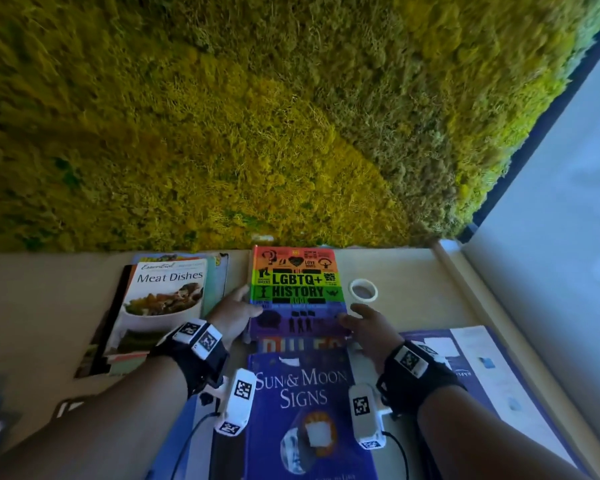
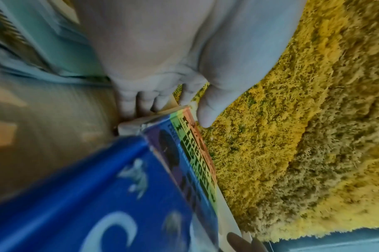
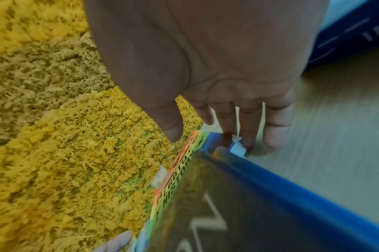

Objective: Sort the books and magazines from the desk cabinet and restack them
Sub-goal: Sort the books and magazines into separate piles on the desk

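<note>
Books and magazines lie in three groups on the worktop [image 1: 406,268], which runs along a moss wall [image 1: 222,116]. At the middle of the far edge lies one rainbow-covered book [image 1: 297,289] titled "LGBTQ+ HISTORY", flat and face up, its far end against the wall. Its near end overlaps one partly hidden volume [image 1: 300,344] showing only a band of red and white lettering, and nearer still lies one blue book [image 1: 302,407], "Sun & Moon Signs", over that volume's near end. To the left, near the far edge, sits one stack topped by a "Meat Dishes" magazine [image 1: 163,299]; the number of items beneath it cannot be told. At the right, towards the near edge, lies one blue-and-white folder [image 1: 478,362]. One roll of tape [image 1: 363,290] rests just beside the rainbow book's right edge. The left hand [image 1: 231,315] is at the rainbow book's left edge: in the left wrist view its fingers [image 2: 128,104] reach down along the side of the pages and the thumb [image 2: 208,110] hangs over the cover. The right hand [image 1: 368,329] is at the book's right edge, with fingers [image 3: 249,122] extended down beside it to the worktop and the thumb [image 3: 169,124] above the cover. Both hands are moderately spread; whether either actually clamps the book cannot be told.
</note>
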Motion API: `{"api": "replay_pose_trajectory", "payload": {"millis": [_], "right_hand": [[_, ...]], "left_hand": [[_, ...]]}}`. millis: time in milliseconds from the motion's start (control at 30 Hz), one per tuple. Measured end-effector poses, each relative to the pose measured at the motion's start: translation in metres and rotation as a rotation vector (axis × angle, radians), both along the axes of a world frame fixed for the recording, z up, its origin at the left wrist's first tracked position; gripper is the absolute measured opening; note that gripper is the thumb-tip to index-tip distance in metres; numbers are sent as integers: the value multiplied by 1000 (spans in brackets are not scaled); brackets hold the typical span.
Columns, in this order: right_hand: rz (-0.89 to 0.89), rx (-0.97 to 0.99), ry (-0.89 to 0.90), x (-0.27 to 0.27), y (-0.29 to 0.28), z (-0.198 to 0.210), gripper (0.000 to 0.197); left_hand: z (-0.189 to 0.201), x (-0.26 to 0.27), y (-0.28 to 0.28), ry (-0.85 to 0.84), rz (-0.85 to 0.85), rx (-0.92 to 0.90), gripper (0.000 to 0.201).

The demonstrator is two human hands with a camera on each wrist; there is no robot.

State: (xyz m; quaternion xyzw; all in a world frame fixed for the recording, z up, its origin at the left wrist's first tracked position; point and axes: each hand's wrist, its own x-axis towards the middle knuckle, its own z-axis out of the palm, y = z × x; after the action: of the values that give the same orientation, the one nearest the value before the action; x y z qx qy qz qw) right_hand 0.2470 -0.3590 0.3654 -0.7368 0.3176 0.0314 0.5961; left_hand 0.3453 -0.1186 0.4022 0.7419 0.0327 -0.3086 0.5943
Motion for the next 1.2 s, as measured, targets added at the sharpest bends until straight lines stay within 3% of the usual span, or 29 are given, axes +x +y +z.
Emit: {"api": "replay_pose_trajectory", "payload": {"millis": [100,200,333,500,600,667,800,933,1133,1200], "right_hand": [[-13,73,-12,-25,7,-3,36],[19,253,-8,-66,17,-4,17],[109,319,8,-132,32,1,28],[281,390,-136,-198,61,-6,23],[301,245,-130,-213,70,-22,60],[259,257,-147,-217,71,-32,66],[143,379,-211,-229,76,-27,56],[120,455,-234,-233,76,-25,40],[160,411,-270,-201,61,13,55],[174,384,-255,-172,55,31,51]], "left_hand": [[1,-29,6,-97,52,66,71],[-5,-80,23,-19,103,-66,54],[-10,-147,38,122,143,-133,37],[-21,-195,39,111,74,-67,32],[-30,-205,38,99,91,-8,36],[-33,-211,38,98,107,-12,39],[-36,-225,36,47,153,-32,39],[-24,-234,30,-21,244,-162,24],[-4,-191,22,-95,293,-266,31],[7,-163,14,-117,300,-278,31]]}}
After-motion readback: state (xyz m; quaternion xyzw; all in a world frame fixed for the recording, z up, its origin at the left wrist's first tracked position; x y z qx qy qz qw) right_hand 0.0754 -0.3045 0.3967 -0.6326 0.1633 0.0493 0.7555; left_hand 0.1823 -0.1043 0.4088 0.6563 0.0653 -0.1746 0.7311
